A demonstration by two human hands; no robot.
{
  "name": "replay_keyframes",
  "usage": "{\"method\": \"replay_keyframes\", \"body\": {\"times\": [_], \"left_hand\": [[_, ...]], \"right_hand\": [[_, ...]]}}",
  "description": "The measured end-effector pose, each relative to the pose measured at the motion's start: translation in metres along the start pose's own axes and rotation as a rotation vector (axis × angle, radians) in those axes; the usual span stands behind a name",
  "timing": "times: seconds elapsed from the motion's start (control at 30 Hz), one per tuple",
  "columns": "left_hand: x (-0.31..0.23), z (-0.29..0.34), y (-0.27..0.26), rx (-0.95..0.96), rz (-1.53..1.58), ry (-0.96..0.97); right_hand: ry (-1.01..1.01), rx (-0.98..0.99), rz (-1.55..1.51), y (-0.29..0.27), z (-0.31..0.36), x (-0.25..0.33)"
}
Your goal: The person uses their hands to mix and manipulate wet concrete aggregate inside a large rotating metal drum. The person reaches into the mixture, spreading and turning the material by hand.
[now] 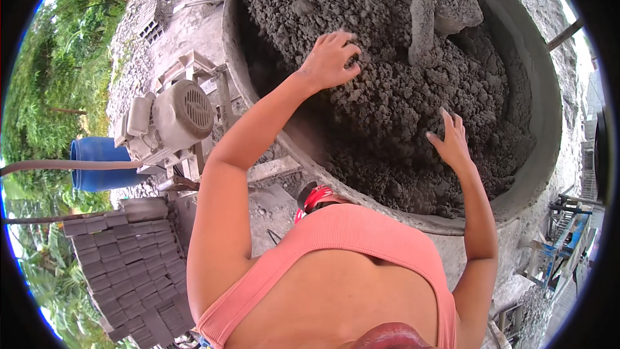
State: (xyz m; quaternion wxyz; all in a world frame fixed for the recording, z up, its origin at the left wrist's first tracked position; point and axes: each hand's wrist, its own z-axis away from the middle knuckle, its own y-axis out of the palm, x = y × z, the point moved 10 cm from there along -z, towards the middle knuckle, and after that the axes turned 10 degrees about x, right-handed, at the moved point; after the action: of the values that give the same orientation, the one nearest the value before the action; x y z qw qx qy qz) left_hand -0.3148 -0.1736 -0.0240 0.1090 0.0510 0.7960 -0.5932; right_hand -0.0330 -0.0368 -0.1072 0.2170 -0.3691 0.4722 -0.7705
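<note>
Both my hands are over a wide round mixing pan (547, 110) filled with crumbly grey concrete mix (387, 106). My left hand (332, 61) is above the mix on the pan's left side, its fingers bent and apart, with no object visible in it. Lower down on the right, my right hand (452, 141) has thumb and fingers spread and touches or hovers just above the mix; I cannot tell which. A mixing arm (423, 22), crusted in grey, rises from the mix beyond my hands.
Left of the pan stands a dusty motor (194, 113) on a frame, with a blue barrel (103, 165) behind it. Grey blocks (129, 265) are stacked at lower left. A blue metal frame (568, 239) stands at right. Bits of another person show at the top edge.
</note>
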Motion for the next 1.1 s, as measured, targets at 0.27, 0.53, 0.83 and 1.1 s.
{"method": "replay_keyframes", "body": {"times": [0.27,0.53,0.83,1.1], "left_hand": [[0.036,0.030,-0.075,-0.308,-0.183,-0.242],[0.100,0.054,-0.041,-0.212,-0.058,-0.456],[-0.034,0.079,-0.070,-0.191,0.188,-0.255],[-0.117,0.088,-0.044,-0.003,0.271,-0.266]], "right_hand": [[0.342,0.109,-0.087,0.022,-0.019,-0.062],[0.569,0.166,-0.563,0.027,0.001,-0.114],[0.605,0.029,-0.708,-0.022,0.049,-0.066],[0.412,-0.215,-0.602,-0.055,0.100,-0.060]]}}
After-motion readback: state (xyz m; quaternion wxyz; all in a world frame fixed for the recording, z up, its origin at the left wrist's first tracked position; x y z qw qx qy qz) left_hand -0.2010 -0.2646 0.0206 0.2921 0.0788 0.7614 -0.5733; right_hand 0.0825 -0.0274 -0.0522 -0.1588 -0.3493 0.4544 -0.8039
